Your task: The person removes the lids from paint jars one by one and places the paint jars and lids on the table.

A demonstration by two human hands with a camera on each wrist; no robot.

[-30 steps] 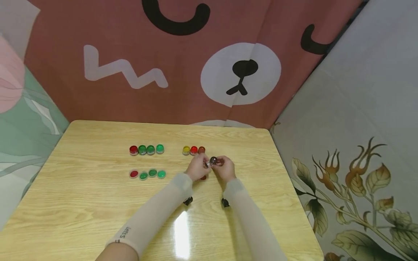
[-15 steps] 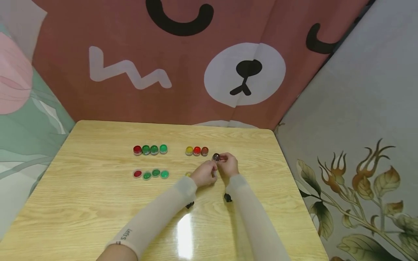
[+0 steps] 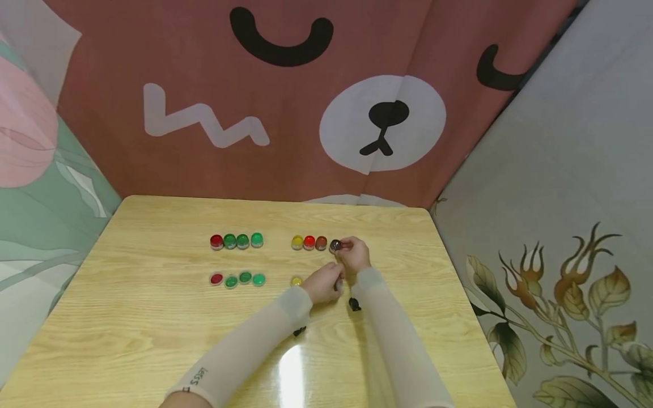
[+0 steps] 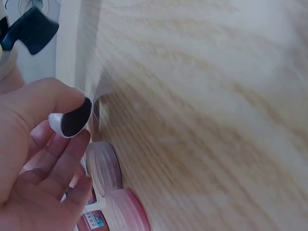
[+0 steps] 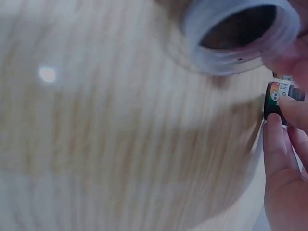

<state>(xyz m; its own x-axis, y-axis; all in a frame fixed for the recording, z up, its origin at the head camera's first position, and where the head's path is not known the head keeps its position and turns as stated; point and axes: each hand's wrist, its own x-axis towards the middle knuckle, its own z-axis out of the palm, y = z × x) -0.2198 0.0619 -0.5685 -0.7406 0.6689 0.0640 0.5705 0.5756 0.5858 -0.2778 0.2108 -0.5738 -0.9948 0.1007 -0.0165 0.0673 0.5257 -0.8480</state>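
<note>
In the head view, my right hand point(image 3: 355, 255) pinches a small dark paint jar point(image 3: 335, 246) at the right end of a back row. Beside it stand a brown jar point(image 3: 321, 243), a red jar point(image 3: 309, 242) and a yellow jar point(image 3: 297, 242). My left hand point(image 3: 323, 283), lower and nearer me, holds a round lid point(image 4: 74, 118), clear-rimmed and dark inside. A yellow lid point(image 3: 296, 281) shows beside that hand, which hides whatever lies beneath. The right wrist view shows the labelled side of the dark jar point(image 5: 275, 98) between thumb and fingers.
Farther left on the wooden table point(image 3: 153, 317) stands another row of jars, one red point(image 3: 216, 242) and several green point(image 3: 242, 241). Their lids lie in front, among them a red lid point(image 3: 216, 279). A bear-print curtain point(image 3: 285, 158) hangs behind the far edge.
My hands have parted. The right hand has brought the dark jar to the row's end, beside the brown one. My left hand has drawn back toward me with the lid.
</note>
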